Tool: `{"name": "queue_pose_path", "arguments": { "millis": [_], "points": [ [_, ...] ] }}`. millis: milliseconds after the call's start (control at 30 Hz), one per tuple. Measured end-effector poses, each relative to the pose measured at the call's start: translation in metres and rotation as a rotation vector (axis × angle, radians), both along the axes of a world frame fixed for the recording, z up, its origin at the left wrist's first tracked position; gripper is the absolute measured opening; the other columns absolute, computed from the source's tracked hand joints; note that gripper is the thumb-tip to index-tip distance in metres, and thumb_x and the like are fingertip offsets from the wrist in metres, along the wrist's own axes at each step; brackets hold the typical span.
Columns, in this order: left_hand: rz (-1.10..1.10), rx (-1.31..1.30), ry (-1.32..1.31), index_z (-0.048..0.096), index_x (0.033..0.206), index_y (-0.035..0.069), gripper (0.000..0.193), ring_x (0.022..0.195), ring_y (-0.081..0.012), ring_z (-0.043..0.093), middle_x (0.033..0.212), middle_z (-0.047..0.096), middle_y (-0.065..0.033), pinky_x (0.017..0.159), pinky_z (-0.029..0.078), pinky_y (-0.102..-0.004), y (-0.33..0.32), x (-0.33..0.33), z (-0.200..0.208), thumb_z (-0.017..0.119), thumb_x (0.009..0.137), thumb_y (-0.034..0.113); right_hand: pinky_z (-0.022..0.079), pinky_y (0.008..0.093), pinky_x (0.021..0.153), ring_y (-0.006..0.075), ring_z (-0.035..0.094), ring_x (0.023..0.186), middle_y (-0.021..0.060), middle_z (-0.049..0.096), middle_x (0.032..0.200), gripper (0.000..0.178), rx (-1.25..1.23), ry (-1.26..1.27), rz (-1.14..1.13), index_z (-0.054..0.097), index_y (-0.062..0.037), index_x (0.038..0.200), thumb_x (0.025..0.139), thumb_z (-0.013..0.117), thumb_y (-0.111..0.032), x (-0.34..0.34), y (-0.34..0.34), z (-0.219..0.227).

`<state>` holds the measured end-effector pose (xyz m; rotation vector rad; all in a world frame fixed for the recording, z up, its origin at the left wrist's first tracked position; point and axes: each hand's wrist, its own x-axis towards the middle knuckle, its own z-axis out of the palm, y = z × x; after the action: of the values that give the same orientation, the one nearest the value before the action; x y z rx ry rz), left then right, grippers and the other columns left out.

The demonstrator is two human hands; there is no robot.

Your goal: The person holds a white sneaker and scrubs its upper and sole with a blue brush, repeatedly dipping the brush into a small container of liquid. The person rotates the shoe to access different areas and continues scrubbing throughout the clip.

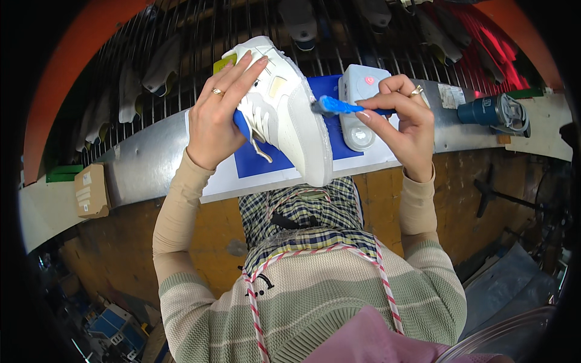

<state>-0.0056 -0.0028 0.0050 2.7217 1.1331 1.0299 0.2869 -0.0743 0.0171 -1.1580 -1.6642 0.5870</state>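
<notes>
Hands number two: the left hand (212,118), wearing one gold ring, is wrapped around one white lace-up sneaker with a pale rubber sole (284,109), held tilted above the middle of the surface (423,151); the right hand (402,118), also ringed, pinches one blue-handled brush (339,107), its tip touching the sneaker's side. Beneath lie one blue rectangular mat (254,160) and one small white plastic device (360,109). One dark blue lidded tumbler (493,112) stands to the far right, one small cardboard box (91,190) to the far left, contents hidden
</notes>
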Motion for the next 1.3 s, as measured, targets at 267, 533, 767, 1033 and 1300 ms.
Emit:
{"name": "queue_pose_path", "arguments": {
  "millis": [267,533,767,1033,1300],
  "points": [
    [-0.042,-0.11,-0.029,0.058,0.139,0.018,0.082,0.119,-0.0313,0.062,0.136,0.063,-0.0103,0.098,0.052,-0.0384,0.004,-0.005,-0.003,0.086,0.063,0.008,0.041,0.0247,0.063,0.0113,0.05,0.07,0.0034,0.051,0.088,0.027,0.113,-0.029,0.006,0.078,-0.0022,0.093,0.067,0.085,-0.006,-0.002,-0.019,0.008],
    [-0.115,-0.325,-0.075,0.055,0.141,0.016,0.086,0.118,-0.0315,0.063,0.133,0.064,-0.0129,0.099,0.051,-0.0396,-0.003,-0.005,-0.01,0.088,0.062,0.01,0.036,0.0245,0.054,0.0104,0.046,0.064,0.0034,0.051,0.086,0.033,0.309,-0.198,-0.027,0.079,-0.0041,0.094,0.062,0.087,-0.007,-0.001,-0.024,0.026],
    [-0.223,-0.59,-0.108,0.055,0.141,0.012,0.085,0.111,-0.0327,0.067,0.127,0.067,-0.0141,0.097,0.053,-0.0399,-0.015,-0.007,-0.019,0.087,0.062,0.007,0.044,0.029,0.063,0.0156,0.051,0.074,0.005,0.052,0.088,0.037,0.361,-0.295,-0.047,0.079,-0.0038,0.094,0.058,0.087,-0.002,-0.001,-0.024,0.033],
    [-0.274,-1.018,-0.065,0.053,0.139,0.001,0.087,0.109,-0.0301,0.068,0.122,0.069,-0.0171,0.099,0.051,-0.037,-0.022,-0.015,-0.021,0.084,0.058,0.01,0.047,0.0307,0.064,0.0162,0.053,0.076,0.005,0.053,0.089,0.039,0.428,-0.342,-0.02,0.079,-0.004,0.095,0.057,0.089,-0.003,-0.002,-0.018,0.033],
    [-0.299,-1.383,-0.079,0.051,0.14,-0.002,0.089,0.111,-0.0263,0.065,0.117,0.069,-0.0157,0.102,0.047,-0.0345,-0.021,-0.022,-0.017,0.087,0.06,0.017,0.043,0.0268,0.059,0.0144,0.051,0.071,0.0048,0.051,0.086,0.031,0.266,-0.217,0.028,0.077,-0.003,0.093,0.064,0.088,-0.006,0.0,-0.023,0.026]
  ]
}}
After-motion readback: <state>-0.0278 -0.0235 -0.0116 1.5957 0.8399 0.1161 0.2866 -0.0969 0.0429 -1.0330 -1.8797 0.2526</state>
